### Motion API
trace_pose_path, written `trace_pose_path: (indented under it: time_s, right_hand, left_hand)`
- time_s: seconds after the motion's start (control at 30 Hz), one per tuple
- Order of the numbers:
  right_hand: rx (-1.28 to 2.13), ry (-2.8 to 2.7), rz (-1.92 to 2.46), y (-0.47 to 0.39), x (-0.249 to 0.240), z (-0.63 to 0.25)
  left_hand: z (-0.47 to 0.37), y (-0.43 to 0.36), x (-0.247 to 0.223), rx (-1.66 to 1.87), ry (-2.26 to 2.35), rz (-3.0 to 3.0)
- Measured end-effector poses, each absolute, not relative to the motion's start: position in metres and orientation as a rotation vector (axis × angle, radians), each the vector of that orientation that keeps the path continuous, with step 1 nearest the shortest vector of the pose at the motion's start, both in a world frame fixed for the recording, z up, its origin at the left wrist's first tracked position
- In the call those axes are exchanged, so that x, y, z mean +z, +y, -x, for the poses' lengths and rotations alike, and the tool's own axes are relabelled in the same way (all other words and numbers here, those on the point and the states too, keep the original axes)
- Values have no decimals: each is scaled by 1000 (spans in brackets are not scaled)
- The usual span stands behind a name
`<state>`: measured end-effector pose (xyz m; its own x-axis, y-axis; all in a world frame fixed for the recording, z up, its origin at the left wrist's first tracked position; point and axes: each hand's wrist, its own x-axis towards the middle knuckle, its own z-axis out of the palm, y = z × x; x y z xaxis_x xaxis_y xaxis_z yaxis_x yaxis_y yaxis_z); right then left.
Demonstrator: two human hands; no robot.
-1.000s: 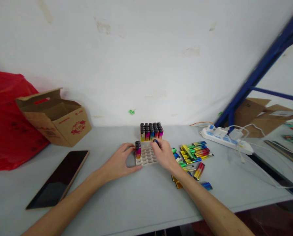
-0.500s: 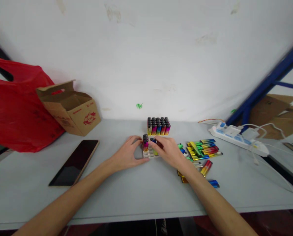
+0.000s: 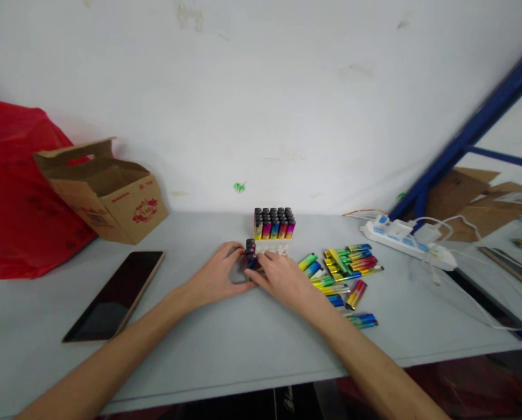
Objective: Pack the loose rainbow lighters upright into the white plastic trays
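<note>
Head view shows the left hand point(image 3: 219, 279) cupped against the white tray point(image 3: 273, 249), the right hand point(image 3: 282, 279) pinching a lighter point(image 3: 251, 255) upright into it; a full tray point(image 3: 273, 223) stands behind, while many loose lighters point(image 3: 344, 271) wait on the tabletop point(image 3: 226, 344).

phone point(image 3: 114, 296) left, loose lighters point(image 3: 344, 271) right

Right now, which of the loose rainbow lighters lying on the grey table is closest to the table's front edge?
The blue-green metallic lighter, lying alone on its side behind the right forearm. The other loose lighters lie farther back, towards the white power strip.
</note>
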<state>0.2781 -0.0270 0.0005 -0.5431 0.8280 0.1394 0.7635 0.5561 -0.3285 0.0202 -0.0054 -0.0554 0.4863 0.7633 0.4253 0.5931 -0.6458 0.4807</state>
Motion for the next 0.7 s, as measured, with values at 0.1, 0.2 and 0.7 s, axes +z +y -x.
trace_pose_path:
  time_s: [0.1, 0.2, 0.7]
  right_hand:
    - [426, -2405, 1286, -25, 2, -283]
    - [446, -2229, 1275, -14, 7, -305]
    - [40, -1954, 1953, -30, -25, -463]
  left_hand:
    - [-17, -3, -57, 901, 1142, -2454]
    - [-15, -1, -61, 906, 1178, -2440]
    - [-14, 2, -64, 903, 1218, -2420]
